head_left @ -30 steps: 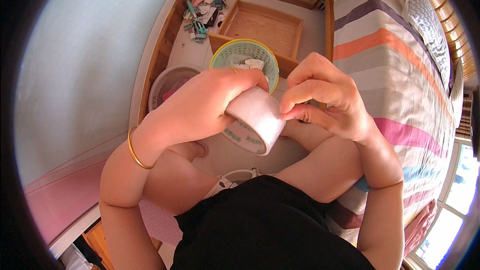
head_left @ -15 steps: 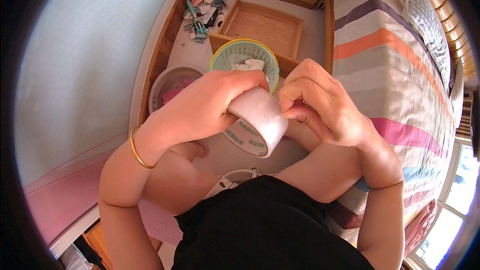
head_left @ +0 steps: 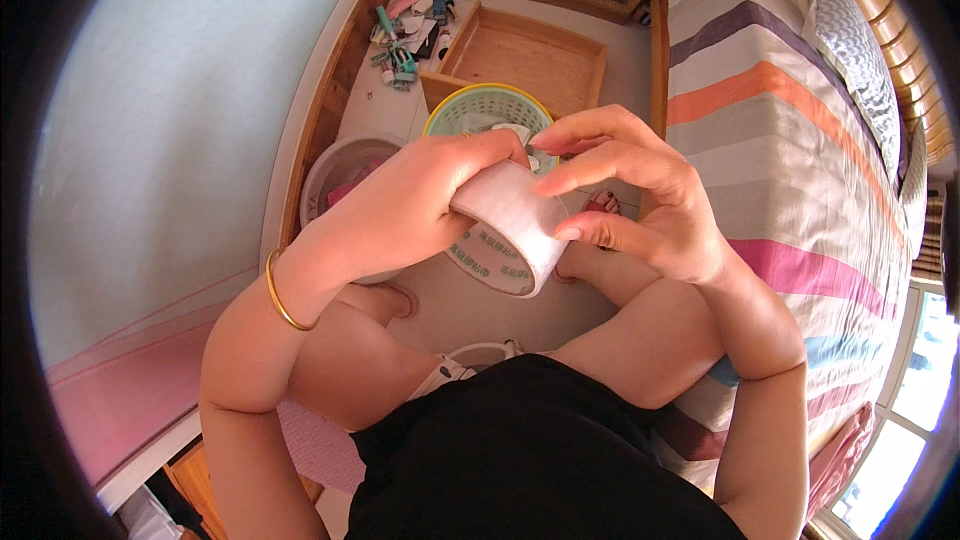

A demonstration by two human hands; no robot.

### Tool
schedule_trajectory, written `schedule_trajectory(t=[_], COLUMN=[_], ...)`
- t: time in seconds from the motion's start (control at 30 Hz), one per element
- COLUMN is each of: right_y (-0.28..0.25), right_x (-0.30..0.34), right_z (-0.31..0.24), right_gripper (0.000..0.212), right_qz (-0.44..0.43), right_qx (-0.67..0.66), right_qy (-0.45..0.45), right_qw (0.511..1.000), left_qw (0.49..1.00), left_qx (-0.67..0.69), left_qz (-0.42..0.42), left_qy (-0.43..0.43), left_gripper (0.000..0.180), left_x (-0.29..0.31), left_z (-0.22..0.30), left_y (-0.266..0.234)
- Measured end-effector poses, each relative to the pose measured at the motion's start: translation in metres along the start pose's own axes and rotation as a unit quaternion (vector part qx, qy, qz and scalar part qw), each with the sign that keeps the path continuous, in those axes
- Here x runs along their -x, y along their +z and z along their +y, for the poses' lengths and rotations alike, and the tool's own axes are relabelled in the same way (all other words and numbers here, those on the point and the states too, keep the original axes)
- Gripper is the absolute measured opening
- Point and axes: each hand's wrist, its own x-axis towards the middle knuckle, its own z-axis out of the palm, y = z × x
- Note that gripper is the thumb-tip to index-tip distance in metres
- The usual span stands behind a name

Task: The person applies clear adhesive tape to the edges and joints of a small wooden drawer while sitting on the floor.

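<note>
A wide roll of clear packing tape (head_left: 515, 208) is held tilted in front of me, above my knees. My left hand (head_left: 425, 190) grips its left side, with the thumb along the upper rim and the other fingers partly hidden behind or inside the roll. Green printing shows on the inner cardboard core. My right hand (head_left: 630, 190) is at the roll's right side, its fingers spread and curved, the thumb and a fingertip at or very near the tape's outer face. No loose tape end can be made out.
Beyond my hands stands a green and yellow basket (head_left: 447, 112) with whitish scraps inside. A grey basin (head_left: 318, 172) is at its left. Behind are an empty wooden drawer (head_left: 525, 52) and a pile of small items (head_left: 400, 52). A bed with a striped cover (head_left: 745, 140) lies right.
My right hand has gone from a pinch at the tape's surface to spread fingers. The roll has turned slightly and shifted up and left in my left hand.
</note>
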Motion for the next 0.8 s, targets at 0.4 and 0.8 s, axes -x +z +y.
schedule_trajectory(t=[0.4,0.8], right_y=[0.009,0.014], right_x=[0.000,0.008], right_z=[-0.005,-0.008], right_gripper=[0.020,0.012], right_qz=[0.041,0.110], right_qx=[0.122,-0.016], right_qy=[-0.018,0.046], right_qw=[0.992,0.993], left_qw=[1.000,0.977], left_qx=[-0.008,0.162], left_qz=[0.015,-0.005], left_qy=[-0.009,-0.137], left_gripper=[0.025,0.036], left_x=[-0.001,0.001], left_z=[0.002,-0.005], left_y=[0.002,0.001])
